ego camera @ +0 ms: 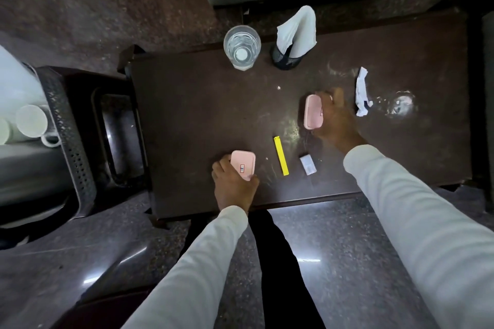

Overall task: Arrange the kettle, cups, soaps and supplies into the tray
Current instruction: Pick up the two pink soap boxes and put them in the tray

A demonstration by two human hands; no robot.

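Observation:
Two pink soap bars lie on the dark brown table [192, 104]. My left hand [234, 185] grips the near soap [243, 164] at the table's front. My right hand [336, 120] closes around the far soap [312, 111] right of centre. Between them lie a yellow sachet [281, 155] and a small grey packet [308, 165]. At the far left a dark perforated tray [68, 125] holds white cups [33, 121] and part of a white kettle [13, 80].
A clear glass [242, 47] and a black mesh holder with white napkins [294, 35] stand at the table's back edge. A crumpled white wrapper [362, 92] lies at the right. A dark stool [120, 131] sits between the tray and the table.

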